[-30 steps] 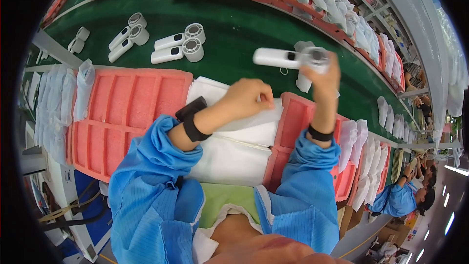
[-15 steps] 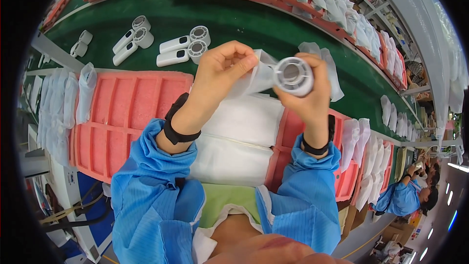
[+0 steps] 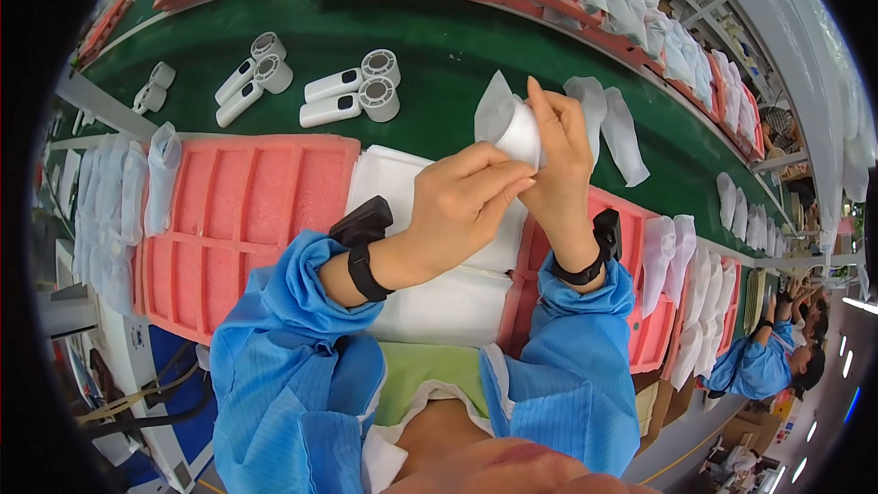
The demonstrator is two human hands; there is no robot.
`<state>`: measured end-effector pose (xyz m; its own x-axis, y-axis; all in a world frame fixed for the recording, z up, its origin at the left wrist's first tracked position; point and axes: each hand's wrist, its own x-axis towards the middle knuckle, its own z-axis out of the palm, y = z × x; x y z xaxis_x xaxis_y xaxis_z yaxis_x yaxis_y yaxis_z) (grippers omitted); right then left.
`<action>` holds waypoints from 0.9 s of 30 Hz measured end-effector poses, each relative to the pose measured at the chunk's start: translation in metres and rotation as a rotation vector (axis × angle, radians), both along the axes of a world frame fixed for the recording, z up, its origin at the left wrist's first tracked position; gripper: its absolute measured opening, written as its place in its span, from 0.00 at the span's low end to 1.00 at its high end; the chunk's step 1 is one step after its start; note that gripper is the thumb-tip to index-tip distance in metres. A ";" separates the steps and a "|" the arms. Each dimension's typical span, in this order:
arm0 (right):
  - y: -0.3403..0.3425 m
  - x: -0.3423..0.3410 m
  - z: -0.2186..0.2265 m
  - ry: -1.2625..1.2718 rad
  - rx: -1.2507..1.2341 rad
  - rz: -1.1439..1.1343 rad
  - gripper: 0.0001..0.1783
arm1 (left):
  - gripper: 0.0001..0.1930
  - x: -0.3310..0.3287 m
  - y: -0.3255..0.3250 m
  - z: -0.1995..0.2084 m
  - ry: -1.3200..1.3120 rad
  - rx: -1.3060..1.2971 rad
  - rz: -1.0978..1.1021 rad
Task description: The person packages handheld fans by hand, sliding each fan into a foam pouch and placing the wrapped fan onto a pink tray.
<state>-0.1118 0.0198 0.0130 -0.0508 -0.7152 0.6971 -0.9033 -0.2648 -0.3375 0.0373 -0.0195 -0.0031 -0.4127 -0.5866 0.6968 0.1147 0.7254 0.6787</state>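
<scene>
Above the green conveyor, a white handheld fan (image 3: pixel 519 137) sits inside a translucent bag (image 3: pixel 492 108), its head veiled by the film. My left hand (image 3: pixel 468 206) is closed in a pinch on the bag's near edge. Around the fan's right side wraps my right hand (image 3: pixel 560 157), its fingers pointing up and the thumb near the left fingertips. The fan's handle is hidden. Below my hands lies a stack of flat white bags (image 3: pixel 439 306). Just right of my right hand, bagged fans (image 3: pixel 626 135) rest on the conveyor.
Bare white fans (image 3: pixel 343 96) lie in pairs on the green conveyor (image 3: pixel 430 46) at left. A pink compartment tray (image 3: pixel 236 187) is before me, with bagged fans (image 3: pixel 163 174) at its left end. More loaded trays line the far side. A person in blue (image 3: pixel 754 361) is at right.
The fan, bare-headed in my right hand before, is now inside the bag. My left hand has moved right and down to the bag's near edge. The conveyor fans have shifted slightly right.
</scene>
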 end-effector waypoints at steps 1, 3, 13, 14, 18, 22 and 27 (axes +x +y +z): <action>0.000 -0.001 0.000 0.017 -0.015 -0.015 0.40 | 0.11 -0.002 0.000 0.001 0.022 0.011 -0.037; -0.001 -0.003 -0.005 -0.145 0.012 -0.032 0.39 | 0.15 -0.003 -0.002 0.006 0.045 0.022 -0.072; 0.011 0.019 0.002 -0.678 0.080 0.353 0.31 | 0.26 0.012 -0.048 0.010 0.024 0.254 -0.202; 0.010 0.017 0.002 -0.677 0.077 0.355 0.31 | 0.25 0.016 -0.052 0.013 0.113 0.417 -0.370; 0.000 0.003 -0.008 -0.434 0.322 0.387 0.29 | 0.23 0.025 -0.051 0.026 0.217 0.385 -0.624; 0.000 -0.010 -0.016 -0.270 0.290 0.274 0.26 | 0.22 0.025 -0.056 0.022 0.295 0.336 -0.094; -0.004 0.007 -0.021 -0.161 0.158 -0.017 0.24 | 0.22 0.013 -0.042 0.008 0.267 0.014 0.083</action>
